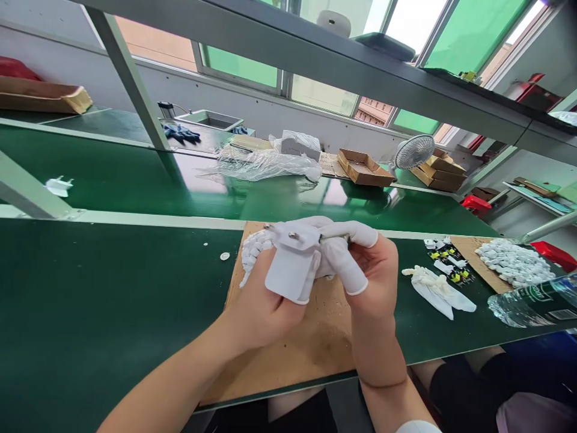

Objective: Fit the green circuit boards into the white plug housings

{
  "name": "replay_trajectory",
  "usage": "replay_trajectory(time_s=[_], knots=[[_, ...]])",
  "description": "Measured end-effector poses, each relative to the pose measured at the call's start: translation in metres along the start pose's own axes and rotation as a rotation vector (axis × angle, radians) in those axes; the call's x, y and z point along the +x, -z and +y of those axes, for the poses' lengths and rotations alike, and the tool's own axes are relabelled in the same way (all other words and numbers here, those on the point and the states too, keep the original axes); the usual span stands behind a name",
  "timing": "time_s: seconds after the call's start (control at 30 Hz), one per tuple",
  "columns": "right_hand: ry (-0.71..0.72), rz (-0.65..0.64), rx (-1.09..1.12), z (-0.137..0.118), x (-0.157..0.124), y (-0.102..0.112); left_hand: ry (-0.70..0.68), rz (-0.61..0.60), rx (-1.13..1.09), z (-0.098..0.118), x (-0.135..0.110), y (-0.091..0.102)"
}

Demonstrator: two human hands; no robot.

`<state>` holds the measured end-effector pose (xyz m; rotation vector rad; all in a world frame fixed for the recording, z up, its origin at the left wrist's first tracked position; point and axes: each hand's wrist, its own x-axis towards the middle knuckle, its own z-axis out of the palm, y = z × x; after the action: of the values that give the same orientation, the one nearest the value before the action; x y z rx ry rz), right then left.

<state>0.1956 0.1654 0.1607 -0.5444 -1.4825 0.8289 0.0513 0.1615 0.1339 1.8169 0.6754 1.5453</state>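
My left hand (265, 300) grips a white plug housing (291, 264) with two metal pins at its top. It is held above a brown board (311, 343) on the green bench. My right hand (365, 270), with white finger cots on thumb and fingers, pinches a thin metal tool (336, 238) whose tip meets the housing near the pins. A pile of small white parts (252, 246) lies on the board just behind my left hand.
To the right lie a white glove (439, 288), small black and yellow circuit boards (451, 264), another heap of white parts (514, 261) on a board and a plastic bottle (532, 300). Beyond the rail are clear plastic bags (265, 162), cardboard boxes (363, 168) and a fan (415, 151).
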Motion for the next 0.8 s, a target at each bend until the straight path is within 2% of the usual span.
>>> replay_trajectory(time_s=[0.13,0.33,0.47,0.63,0.73,0.8], knots=[[0.009,0.093,-0.077,0.000,-0.002,-0.004,0.042,-0.017,-0.060,0.007,0.004,-0.001],[-0.079,-0.090,0.056,-0.003,-0.002,0.003,0.100,-0.003,-0.189,0.003,0.006,-0.003],[-0.052,-0.017,-0.069,-0.004,-0.004,0.002,0.071,0.056,-0.121,0.000,0.004,-0.002],[-0.010,-0.053,-0.064,-0.003,-0.005,-0.001,-0.059,0.072,0.038,0.007,0.010,-0.003],[-0.025,-0.037,-0.060,-0.001,-0.004,-0.002,-0.024,0.113,0.050,0.007,0.011,-0.006],[-0.051,-0.011,-0.059,0.000,-0.001,-0.003,0.042,0.099,-0.035,0.004,0.010,-0.006]])
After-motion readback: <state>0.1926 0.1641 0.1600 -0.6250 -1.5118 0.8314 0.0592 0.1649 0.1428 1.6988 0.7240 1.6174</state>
